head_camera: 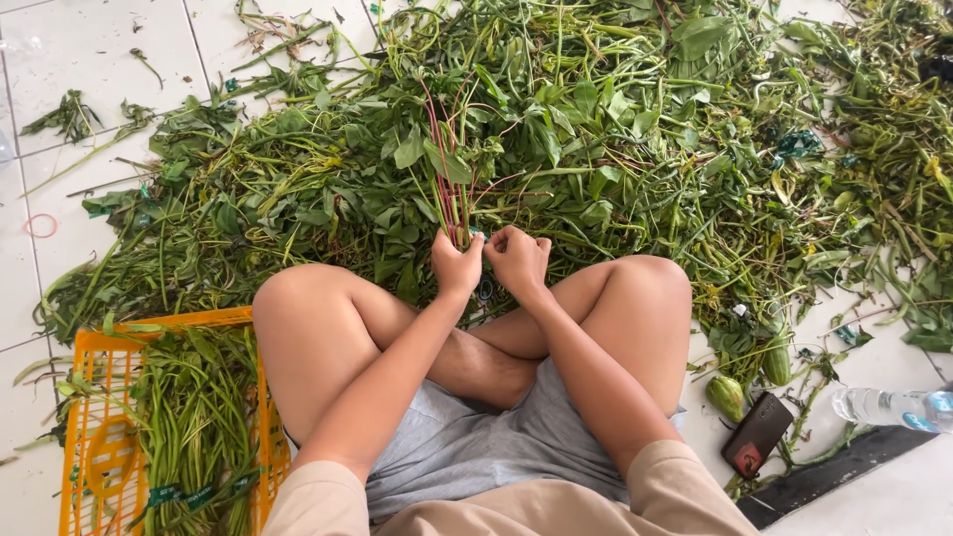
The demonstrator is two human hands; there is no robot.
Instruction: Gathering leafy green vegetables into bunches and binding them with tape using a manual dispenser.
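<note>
Red-stemmed greens [449, 194], gathered into a thin bunch, standing upright out of the left hand [457, 266] just past the crossed legs, against the big heap of loose leafy stems [596, 129] spread over the tiled floor [79, 60].

Could slip apart: only a few slender stems pinched low down, tops splaying into the heap, so any tug might snag neighbouring vines and drag the bunch loose or snap a stalk. Could also tangle with the heap's long runners, being pressed right against them. Small phone-like case [757, 434] and clear plastic bottle [888, 407] lying near the right knee, close enough to get knocked by a shifting leg.

Left hand curled shut around the base of the red stems. Right hand [516, 258] fisted just beside it, knuckles nearly touching, fingers tucked in at the same bunch; whether actually gripping the stems cannot be told. Orange crate [99, 437] of tied bundles resting by the left knee.
</note>
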